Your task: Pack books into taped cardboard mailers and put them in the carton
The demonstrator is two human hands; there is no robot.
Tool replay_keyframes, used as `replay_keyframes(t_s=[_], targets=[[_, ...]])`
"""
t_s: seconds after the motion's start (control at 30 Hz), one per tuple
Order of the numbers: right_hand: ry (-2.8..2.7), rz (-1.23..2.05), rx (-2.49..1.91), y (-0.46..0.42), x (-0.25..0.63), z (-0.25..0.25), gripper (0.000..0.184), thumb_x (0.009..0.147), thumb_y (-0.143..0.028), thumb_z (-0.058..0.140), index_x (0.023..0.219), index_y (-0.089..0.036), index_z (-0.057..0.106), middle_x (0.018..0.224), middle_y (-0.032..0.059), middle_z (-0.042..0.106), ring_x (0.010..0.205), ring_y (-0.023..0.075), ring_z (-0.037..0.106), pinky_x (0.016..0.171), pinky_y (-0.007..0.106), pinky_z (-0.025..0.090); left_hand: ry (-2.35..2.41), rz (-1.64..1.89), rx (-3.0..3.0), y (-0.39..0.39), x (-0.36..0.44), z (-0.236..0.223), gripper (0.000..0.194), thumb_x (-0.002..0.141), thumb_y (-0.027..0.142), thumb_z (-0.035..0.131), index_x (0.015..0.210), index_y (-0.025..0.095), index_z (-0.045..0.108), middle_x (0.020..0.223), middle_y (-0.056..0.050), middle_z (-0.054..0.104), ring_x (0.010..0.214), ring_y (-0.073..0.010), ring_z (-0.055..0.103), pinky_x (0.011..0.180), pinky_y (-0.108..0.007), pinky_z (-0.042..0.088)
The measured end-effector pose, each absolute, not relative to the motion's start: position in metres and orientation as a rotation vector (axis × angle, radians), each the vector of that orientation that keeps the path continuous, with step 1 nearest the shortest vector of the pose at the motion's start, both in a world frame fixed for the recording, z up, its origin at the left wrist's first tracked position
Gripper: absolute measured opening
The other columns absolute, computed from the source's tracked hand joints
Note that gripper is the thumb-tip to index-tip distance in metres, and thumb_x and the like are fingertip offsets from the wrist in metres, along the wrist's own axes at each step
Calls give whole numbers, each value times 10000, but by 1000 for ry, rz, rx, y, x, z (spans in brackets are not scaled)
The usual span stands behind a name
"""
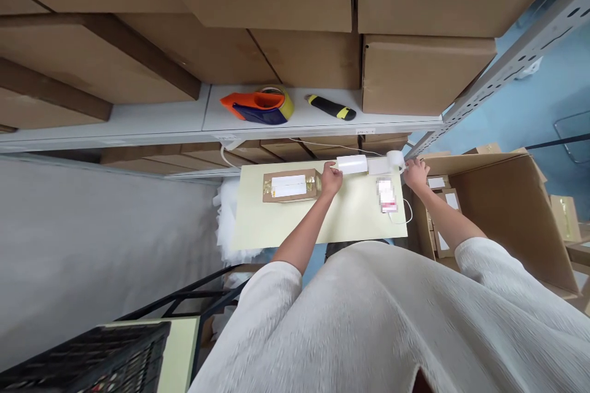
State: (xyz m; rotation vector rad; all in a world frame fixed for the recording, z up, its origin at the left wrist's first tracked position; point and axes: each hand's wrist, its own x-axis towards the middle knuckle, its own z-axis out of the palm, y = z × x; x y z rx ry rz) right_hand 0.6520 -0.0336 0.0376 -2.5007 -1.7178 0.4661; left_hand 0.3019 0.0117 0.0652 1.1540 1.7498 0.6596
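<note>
My left hand (332,179) pinches the left end of a strip of white labels (352,164) near the far edge of the pale yellow table (276,224). The strip runs right to a roll of white labels (394,159). At the right side of that roll, my right hand (416,173) has its fingers bent and closed on its edge. Left of my left hand lies a taped cardboard box (291,186) with white labels on its top. A phone (386,195) with a white cable rests below the roll, its screen blurred.
Above the table, a shelf (175,112) bears large cartons (428,70), an orange-and-blue tape dispenser (258,105) and a black-and-yellow utility knife (330,107). An open carton (502,209) with small boxes stands right. White packing material (225,227) hangs left; a black crate (115,356) is lower left.
</note>
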Motion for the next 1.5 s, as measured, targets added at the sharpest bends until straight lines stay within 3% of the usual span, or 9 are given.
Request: replay_keyframes(t_s=[0.17,0.4,0.5,0.6,0.77,0.93,1.17,1.33,1.5], targets=[[-1826,513,-2189,-38,601,54,432,977,-262,516,1387,-213,644,1340,185,653,1269,397,533,1114,545,392,1655,734,1057,-4,281,74,566,892,175,771,1414,273,575,1177,-52,740,1059,-204,746,1005,-368,586],[-2062,798,-1626,-46,482,78,594,941,-514,756,1476,-293,623,1496,145,640,1376,397,549,1162,550,415,1604,900,902,-16,246,87,792,892,187,759,1609,347,462,1470,-113,658,1299,-226,712,1035,-357,599],[-1989,808,-1579,-42,442,85,437,976,-477,709,1367,-284,678,1423,135,685,1305,363,605,1138,537,448,1571,856,966,-20,220,92,821,902,196,728,1648,376,436,1465,-104,669,1291,-230,724,997,-358,613],[-1936,820,-1537,-36,411,94,195,1019,-416,603,1086,-270,714,1209,108,751,1190,318,652,1093,494,487,1580,824,1012,-25,187,97,769,913,217,716,1628,362,470,1476,-112,683,1295,-242,729,958,-355,617],[-1804,1031,-1549,-32,365,113,239,964,-503,610,946,-268,653,1033,54,763,990,265,676,890,386,548,1553,957,905,-30,123,106,511,985,312,671,1487,332,578,1459,-98,720,1301,-238,730,978,-355,608],[-1721,1167,-1529,-31,324,124,285,856,-529,690,882,-254,620,958,33,735,894,245,655,798,363,547,1448,1023,1064,-28,73,107,507,876,185,770,1363,241,638,1357,-119,755,1249,-226,727,1061,-360,589],[-1684,1169,-1594,-30,294,122,266,813,-426,704,995,-232,710,975,33,749,873,235,660,825,376,577,1450,925,1187,-23,45,103,336,897,174,731,1228,226,712,938,-12,750,901,-171,727,943,-325,596],[-1457,1036,-1765,-23,282,110,475,769,-321,708,1232,-218,717,961,9,702,814,192,647,852,365,596,1547,850,1293,-28,36,101,336,929,171,704,1252,260,725,936,-4,780,901,-189,739,934,-339,582],[-1344,959,-1874,-17,273,98,545,761,-255,731,1301,-230,667,961,-16,679,809,173,651,897,364,607,1686,678,1534,-28,33,97,358,993,194,688,1332,308,699,1014,3,824,1047,-226,761,1057,-378,533]])
